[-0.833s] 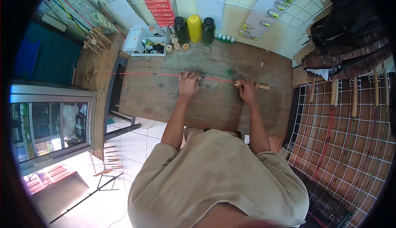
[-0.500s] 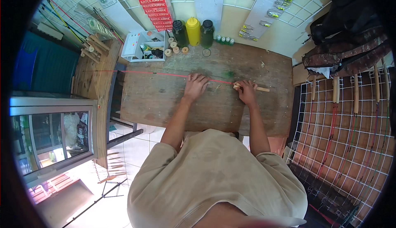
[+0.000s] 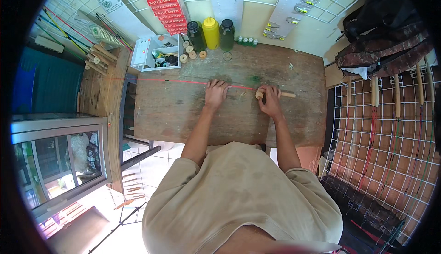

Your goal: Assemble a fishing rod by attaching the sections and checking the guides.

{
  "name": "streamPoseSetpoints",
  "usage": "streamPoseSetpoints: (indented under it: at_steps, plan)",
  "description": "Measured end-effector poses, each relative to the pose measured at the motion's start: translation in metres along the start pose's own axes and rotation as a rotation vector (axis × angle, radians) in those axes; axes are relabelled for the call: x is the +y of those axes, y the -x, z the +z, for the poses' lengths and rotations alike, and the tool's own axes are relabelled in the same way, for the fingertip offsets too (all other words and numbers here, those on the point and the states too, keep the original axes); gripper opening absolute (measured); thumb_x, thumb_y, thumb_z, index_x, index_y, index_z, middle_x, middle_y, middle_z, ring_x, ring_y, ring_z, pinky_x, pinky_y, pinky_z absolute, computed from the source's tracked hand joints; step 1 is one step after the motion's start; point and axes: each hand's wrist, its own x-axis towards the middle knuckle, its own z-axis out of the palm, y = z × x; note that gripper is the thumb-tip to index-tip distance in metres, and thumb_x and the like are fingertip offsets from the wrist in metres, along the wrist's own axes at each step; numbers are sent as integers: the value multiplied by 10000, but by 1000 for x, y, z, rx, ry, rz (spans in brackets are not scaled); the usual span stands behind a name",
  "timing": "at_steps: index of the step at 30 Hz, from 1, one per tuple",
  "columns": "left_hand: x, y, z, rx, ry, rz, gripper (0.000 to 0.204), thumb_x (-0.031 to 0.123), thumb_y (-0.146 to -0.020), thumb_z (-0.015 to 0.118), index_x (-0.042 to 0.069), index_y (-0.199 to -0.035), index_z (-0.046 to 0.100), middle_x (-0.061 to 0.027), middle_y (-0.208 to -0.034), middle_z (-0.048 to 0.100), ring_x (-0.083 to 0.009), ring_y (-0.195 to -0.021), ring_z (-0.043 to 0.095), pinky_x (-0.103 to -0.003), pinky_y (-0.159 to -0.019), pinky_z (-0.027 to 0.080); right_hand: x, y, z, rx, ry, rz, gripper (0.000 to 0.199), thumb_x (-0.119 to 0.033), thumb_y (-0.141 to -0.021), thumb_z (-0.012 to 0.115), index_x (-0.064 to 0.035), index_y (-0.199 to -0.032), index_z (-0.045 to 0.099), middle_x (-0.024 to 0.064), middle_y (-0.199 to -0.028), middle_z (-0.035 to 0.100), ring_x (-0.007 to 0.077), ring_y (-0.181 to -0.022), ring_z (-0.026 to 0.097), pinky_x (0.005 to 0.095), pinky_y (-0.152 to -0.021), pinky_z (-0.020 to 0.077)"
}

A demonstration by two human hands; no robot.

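Observation:
A thin red fishing rod point(image 3: 183, 82) lies across the wooden table point(image 3: 183, 121), its pale wooden handle point(image 3: 288, 95) at the right and its thin end reaching past the table's left edge. My left hand point(image 3: 216, 93) is closed over the red shaft left of the handle. At the front of the handle, my right hand point(image 3: 272, 101) is closed with a small pale spool point(image 3: 259, 95) between thumb and fingers, beside the rod. Its fingertips are partly hidden, so whether they also touch the rod I cannot tell.
Behind stand a white divided box point(image 3: 149, 60), several wooden spools point(image 3: 193, 55), two dark bottles point(image 3: 227, 36), a yellow squeeze bottle point(image 3: 211, 33) and small green bottles point(image 3: 248, 41). A bag point(image 3: 386, 47) and rods hang at right. A glass-fronted cabinet point(image 3: 103, 153) stands at left.
The view has shifted slightly. My right hand has turned a little, and the spool now shows more of its round face beside the rod. My left hand stays on the shaft.

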Motion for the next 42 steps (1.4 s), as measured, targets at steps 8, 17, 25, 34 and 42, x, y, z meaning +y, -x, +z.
streamPoseSetpoints:
  at_steps: [8, 17, 25, 34, 42]
  plan:
    - [-8, 8, 5, -30, 3, -19, 144, 207, -854, 580, 144, -931, 684, 3, -933, 643, -208, -981, 544, -386, -854, 397, -6, 4, -5, 68, 118, -52, 335, -140, -703, 701, -112, -999, 547, 94, -1229, 473, 362, -1224, 349, 501, -1021, 241]
    - [-12, 7, 4, -73, 33, -16, 160, 181, -845, 578, 138, -954, 688, -7, -945, 651, -221, -993, 549, -391, -867, 409, 1, 4, -9, 49, -200, 80, 317, -69, -740, 675, -67, -1037, 564, 106, -1000, 581, 286, -992, 554, 378, -893, 421]
    - [-17, 5, 1, -56, 126, 55, 142, 118, -812, 611, 129, -933, 684, -28, -931, 665, -236, -964, 567, -385, -822, 450, 11, -9, -20, 235, -235, 60, 353, 27, -760, 626, -44, -1105, 606, 99, -1039, 575, 217, -917, 593, 298, -804, 479]
    - [-18, 4, -5, -52, 429, -82, 355, 96, -798, 649, 98, -1146, 581, -66, -899, 661, -261, -919, 583, -391, -812, 468, 15, -25, -22, 190, -348, 147, 373, 74, -780, 599, -80, -1118, 633, 78, -1055, 577, 165, -852, 616, 253, -727, 509]
    - [-18, 4, -8, -56, 247, -33, 451, 91, -774, 688, 99, -1190, 515, -85, -1046, 627, -293, -994, 575, -431, -890, 436, 26, -33, -13, 189, -448, 161, 274, 0, -827, 626, -76, -1089, 644, 89, -1060, 560, 162, -848, 611, 270, -732, 525]
